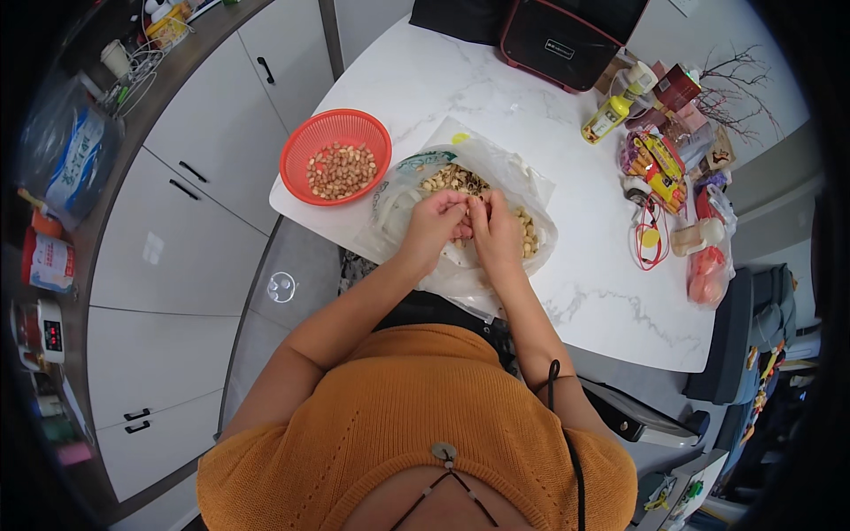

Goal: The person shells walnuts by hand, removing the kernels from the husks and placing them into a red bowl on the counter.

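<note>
My left hand (434,232) and my right hand (498,235) meet over an opened white plastic bag (401,211) on the table. Fingertips of both are pinched together around a small peanut, mostly hidden by the fingers. Inside the bag, broken peanut shells (454,180) are heaped on the far side. Unshelled peanuts (529,234) lie on the right, beside my right hand. To the left, a red plastic colander (378,144) holds many shelled, pinkish-brown peanut kernels (342,171); neither hand touches it.
The white marbled table (611,292) carries a black and red appliance (562,44) at the back. Along its right side stand a yellow bottle (611,115), snack packets (655,164), a red cable (649,239) and a bag of round fruit (708,274). White cabinets (177,239) line the left.
</note>
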The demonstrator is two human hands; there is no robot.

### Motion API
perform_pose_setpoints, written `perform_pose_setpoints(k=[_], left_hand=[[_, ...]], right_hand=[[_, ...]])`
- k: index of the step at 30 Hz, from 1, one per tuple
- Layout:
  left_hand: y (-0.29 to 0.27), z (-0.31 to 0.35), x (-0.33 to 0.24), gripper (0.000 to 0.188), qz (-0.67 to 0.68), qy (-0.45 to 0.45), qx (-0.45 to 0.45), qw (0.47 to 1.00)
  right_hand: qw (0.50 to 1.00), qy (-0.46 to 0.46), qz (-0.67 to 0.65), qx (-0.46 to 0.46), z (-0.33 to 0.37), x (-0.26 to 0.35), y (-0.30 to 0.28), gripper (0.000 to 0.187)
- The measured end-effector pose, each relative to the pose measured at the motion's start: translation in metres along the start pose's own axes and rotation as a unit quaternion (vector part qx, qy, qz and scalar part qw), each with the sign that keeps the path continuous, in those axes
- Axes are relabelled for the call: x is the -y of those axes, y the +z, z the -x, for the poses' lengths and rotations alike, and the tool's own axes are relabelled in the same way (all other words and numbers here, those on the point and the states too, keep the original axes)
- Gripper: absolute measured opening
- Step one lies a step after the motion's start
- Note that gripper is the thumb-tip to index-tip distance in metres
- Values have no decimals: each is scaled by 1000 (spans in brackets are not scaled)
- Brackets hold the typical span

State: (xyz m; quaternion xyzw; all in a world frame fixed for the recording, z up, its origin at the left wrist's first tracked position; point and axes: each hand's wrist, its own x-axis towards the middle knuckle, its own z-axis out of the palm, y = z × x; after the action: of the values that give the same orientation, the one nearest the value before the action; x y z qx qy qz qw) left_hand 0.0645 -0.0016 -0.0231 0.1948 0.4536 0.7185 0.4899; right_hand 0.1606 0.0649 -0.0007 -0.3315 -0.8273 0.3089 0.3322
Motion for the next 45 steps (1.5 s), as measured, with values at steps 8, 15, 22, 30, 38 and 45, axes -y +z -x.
perform_pose_setpoints(k=[8, 15, 22, 30, 38, 45], left_hand=[[-8, -2, -9, 22, 87, -45, 21, 995], [-7, 0, -10, 23, 69, -32, 23, 997], [-5, 3, -5, 22, 1, 28, 29, 999], [-6, 3, -12, 19, -5, -28, 48, 998], [-12, 1, -22, 19, -9, -109, 116, 987], [-17, -1, -23, 15, 22, -124, 131, 983]], right_hand=[[994, 34, -102, 10, -6, -12, -5, 13], [996, -31, -77, 33, -3, -10, -18, 13], [998, -57, -9, 32, -4, -2, -24, 14], [997, -47, -40, 40, -5, -1, -27, 14], [996, -62, -53, 45, -4, 1, -29, 16], [992, -110, -39, 54, -5, 1, -28, 18]])
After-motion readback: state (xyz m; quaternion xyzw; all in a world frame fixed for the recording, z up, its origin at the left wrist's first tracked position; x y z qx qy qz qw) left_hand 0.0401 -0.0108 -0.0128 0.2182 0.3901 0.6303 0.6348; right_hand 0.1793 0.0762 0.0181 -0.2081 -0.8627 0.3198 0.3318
